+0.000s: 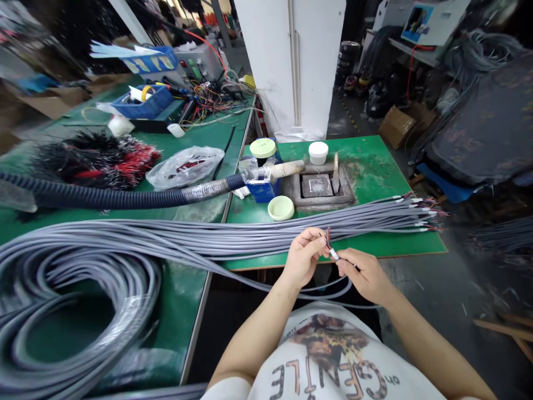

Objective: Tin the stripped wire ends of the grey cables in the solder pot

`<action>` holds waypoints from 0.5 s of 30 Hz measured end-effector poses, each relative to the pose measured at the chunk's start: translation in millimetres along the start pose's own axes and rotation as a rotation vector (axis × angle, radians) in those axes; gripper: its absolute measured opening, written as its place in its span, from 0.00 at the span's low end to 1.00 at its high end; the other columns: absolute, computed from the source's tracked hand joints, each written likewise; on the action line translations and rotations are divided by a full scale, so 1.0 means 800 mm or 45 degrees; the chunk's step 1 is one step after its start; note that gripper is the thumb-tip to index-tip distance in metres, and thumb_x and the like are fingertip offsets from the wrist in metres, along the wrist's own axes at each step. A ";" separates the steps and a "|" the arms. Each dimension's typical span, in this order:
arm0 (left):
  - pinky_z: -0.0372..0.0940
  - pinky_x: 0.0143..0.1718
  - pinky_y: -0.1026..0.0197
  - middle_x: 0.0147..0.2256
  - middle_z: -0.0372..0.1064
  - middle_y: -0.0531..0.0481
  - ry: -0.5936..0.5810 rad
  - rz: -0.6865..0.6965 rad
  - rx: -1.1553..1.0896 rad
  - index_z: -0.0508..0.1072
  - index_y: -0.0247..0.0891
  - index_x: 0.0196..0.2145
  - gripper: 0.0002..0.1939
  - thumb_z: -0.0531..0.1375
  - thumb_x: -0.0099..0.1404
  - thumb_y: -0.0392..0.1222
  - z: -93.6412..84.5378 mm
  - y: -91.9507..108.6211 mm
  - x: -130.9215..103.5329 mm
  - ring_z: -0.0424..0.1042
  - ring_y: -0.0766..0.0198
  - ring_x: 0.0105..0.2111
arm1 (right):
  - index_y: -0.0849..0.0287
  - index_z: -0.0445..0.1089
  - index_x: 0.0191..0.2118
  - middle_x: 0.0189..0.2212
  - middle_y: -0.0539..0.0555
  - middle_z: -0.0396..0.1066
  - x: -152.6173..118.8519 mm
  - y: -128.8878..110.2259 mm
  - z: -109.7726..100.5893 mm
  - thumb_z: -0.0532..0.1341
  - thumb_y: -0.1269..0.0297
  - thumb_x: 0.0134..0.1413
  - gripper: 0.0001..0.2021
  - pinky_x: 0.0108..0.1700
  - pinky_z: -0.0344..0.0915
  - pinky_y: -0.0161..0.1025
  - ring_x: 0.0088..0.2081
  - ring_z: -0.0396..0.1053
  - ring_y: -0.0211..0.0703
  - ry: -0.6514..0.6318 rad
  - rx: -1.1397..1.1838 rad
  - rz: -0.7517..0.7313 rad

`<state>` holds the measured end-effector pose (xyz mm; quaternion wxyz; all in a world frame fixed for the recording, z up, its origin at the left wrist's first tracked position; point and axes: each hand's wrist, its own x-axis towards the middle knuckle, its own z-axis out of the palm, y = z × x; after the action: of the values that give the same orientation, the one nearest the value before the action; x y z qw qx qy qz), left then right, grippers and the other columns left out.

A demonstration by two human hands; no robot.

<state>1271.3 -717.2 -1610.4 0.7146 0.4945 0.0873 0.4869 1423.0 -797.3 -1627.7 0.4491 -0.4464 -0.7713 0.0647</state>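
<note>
My right hand (362, 272) is closed around the end of a grey cable, just below a white band (333, 254). Thin coloured wires (328, 239) fan out from that end, and the fingertips of my left hand (303, 255) pinch them. Both hands are close together over the front edge of the green table. Behind them lies a long bundle of grey cables (250, 236), its stripped ends with coloured wires at the right. The bundle runs left into a large coil (137, 311).
A solder pot (318, 186) sits behind the bundle, near a white jar (318, 153), a pale green lid (281, 208) and a blue container (262, 191). A ribbed hose (166, 197) crosses from the left. Cut wires (125, 161) and a plastic bag (187, 166) lie behind it.
</note>
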 end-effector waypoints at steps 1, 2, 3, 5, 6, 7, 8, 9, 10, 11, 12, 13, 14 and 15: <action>0.62 0.24 0.71 0.20 0.70 0.54 -0.001 0.014 0.023 0.70 0.34 0.28 0.12 0.68 0.52 0.42 -0.001 0.000 0.000 0.68 0.73 0.19 | 0.58 0.66 0.34 0.25 0.49 0.65 0.000 0.000 0.000 0.51 0.66 0.65 0.10 0.36 0.58 0.34 0.30 0.63 0.36 -0.005 0.001 -0.001; 0.62 0.24 0.71 0.20 0.70 0.54 -0.006 0.034 0.046 0.70 0.34 0.28 0.12 0.68 0.52 0.42 -0.003 0.001 0.000 0.68 0.73 0.19 | 0.58 0.67 0.35 0.25 0.49 0.65 0.001 0.000 -0.001 0.51 0.66 0.65 0.10 0.36 0.58 0.34 0.30 0.63 0.36 -0.008 0.003 -0.002; 0.62 0.25 0.71 0.21 0.70 0.54 -0.008 0.061 0.066 0.71 0.34 0.28 0.12 0.68 0.52 0.42 -0.004 0.001 0.000 0.68 0.73 0.20 | 0.58 0.67 0.35 0.25 0.49 0.65 0.001 -0.001 -0.001 0.50 0.65 0.65 0.10 0.36 0.58 0.34 0.30 0.63 0.36 -0.011 0.005 -0.003; 0.63 0.26 0.70 0.22 0.70 0.54 -0.008 0.126 0.101 0.71 0.34 0.27 0.11 0.69 0.51 0.41 -0.007 0.001 0.000 0.68 0.73 0.20 | 0.58 0.67 0.36 0.25 0.49 0.65 0.002 -0.002 -0.001 0.50 0.65 0.65 0.10 0.35 0.58 0.34 0.30 0.63 0.36 -0.020 0.008 -0.008; 0.63 0.26 0.70 0.23 0.70 0.55 -0.005 0.155 0.114 0.71 0.34 0.27 0.11 0.69 0.51 0.41 -0.009 0.001 0.001 0.68 0.74 0.21 | 0.58 0.67 0.36 0.25 0.49 0.65 0.002 -0.002 -0.001 0.50 0.65 0.65 0.10 0.35 0.58 0.35 0.29 0.63 0.36 -0.024 0.011 -0.008; 0.63 0.27 0.70 0.23 0.70 0.55 0.000 0.173 0.121 0.71 0.34 0.27 0.11 0.69 0.51 0.41 -0.010 0.001 0.001 0.68 0.74 0.21 | 0.58 0.67 0.36 0.25 0.49 0.65 0.003 -0.003 -0.001 0.50 0.64 0.65 0.10 0.35 0.58 0.35 0.29 0.63 0.36 -0.028 0.014 -0.005; 0.63 0.26 0.70 0.23 0.70 0.55 0.006 0.178 0.120 0.71 0.34 0.27 0.11 0.69 0.51 0.40 -0.011 0.000 0.001 0.68 0.73 0.21 | 0.58 0.67 0.35 0.25 0.49 0.65 0.003 -0.004 0.000 0.50 0.64 0.65 0.11 0.35 0.58 0.35 0.29 0.63 0.36 -0.027 0.016 0.001; 0.63 0.26 0.70 0.23 0.70 0.55 0.006 0.174 0.111 0.71 0.35 0.28 0.10 0.68 0.52 0.40 -0.012 -0.001 0.001 0.68 0.73 0.21 | 0.58 0.67 0.34 0.24 0.49 0.65 0.004 -0.005 0.000 0.50 0.64 0.65 0.11 0.35 0.58 0.34 0.29 0.63 0.35 -0.022 0.016 0.010; 0.63 0.26 0.70 0.24 0.69 0.55 0.001 0.167 0.097 0.70 0.35 0.28 0.10 0.68 0.53 0.41 -0.013 -0.003 0.001 0.68 0.73 0.21 | 0.58 0.67 0.34 0.24 0.49 0.65 0.005 -0.005 0.000 0.50 0.64 0.65 0.11 0.35 0.58 0.34 0.28 0.63 0.35 -0.011 0.014 0.022; 0.63 0.26 0.69 0.24 0.69 0.54 -0.005 0.169 0.082 0.70 0.35 0.29 0.10 0.67 0.53 0.41 -0.014 -0.005 0.001 0.68 0.72 0.22 | 0.58 0.67 0.34 0.24 0.48 0.65 0.005 -0.006 0.000 0.51 0.64 0.65 0.11 0.35 0.57 0.34 0.28 0.63 0.35 0.003 0.007 0.037; 0.63 0.27 0.69 0.25 0.70 0.54 -0.014 0.182 0.073 0.70 0.35 0.29 0.10 0.67 0.54 0.41 -0.015 -0.007 0.001 0.68 0.72 0.22 | 0.58 0.67 0.34 0.24 0.48 0.65 0.006 -0.007 0.001 0.51 0.64 0.65 0.11 0.34 0.57 0.35 0.28 0.62 0.35 0.021 -0.007 0.050; 0.63 0.27 0.68 0.26 0.70 0.53 -0.020 0.215 0.075 0.69 0.36 0.28 0.10 0.67 0.54 0.42 -0.015 -0.010 0.000 0.68 0.72 0.23 | 0.58 0.67 0.34 0.23 0.48 0.64 0.006 -0.007 0.001 0.51 0.63 0.65 0.11 0.34 0.57 0.35 0.27 0.62 0.35 0.039 -0.027 0.061; 0.63 0.28 0.67 0.27 0.70 0.53 -0.022 0.268 0.094 0.69 0.36 0.28 0.10 0.67 0.55 0.41 -0.015 -0.013 -0.001 0.68 0.71 0.24 | 0.58 0.68 0.35 0.23 0.48 0.64 0.006 -0.008 0.001 0.52 0.63 0.65 0.10 0.34 0.57 0.35 0.27 0.62 0.35 0.057 -0.053 0.068; 0.63 0.29 0.67 0.28 0.69 0.53 -0.016 0.341 0.134 0.69 0.36 0.28 0.09 0.66 0.55 0.41 -0.015 -0.015 -0.002 0.68 0.71 0.25 | 0.58 0.68 0.35 0.23 0.48 0.65 0.006 -0.008 0.002 0.52 0.63 0.65 0.10 0.34 0.57 0.35 0.27 0.63 0.36 0.074 -0.085 0.068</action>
<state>1270.6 -711.5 -1626.9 0.6169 0.5415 0.0415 0.5696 1416.9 -797.2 -1622.4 0.4543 -0.4831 -0.7475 0.0379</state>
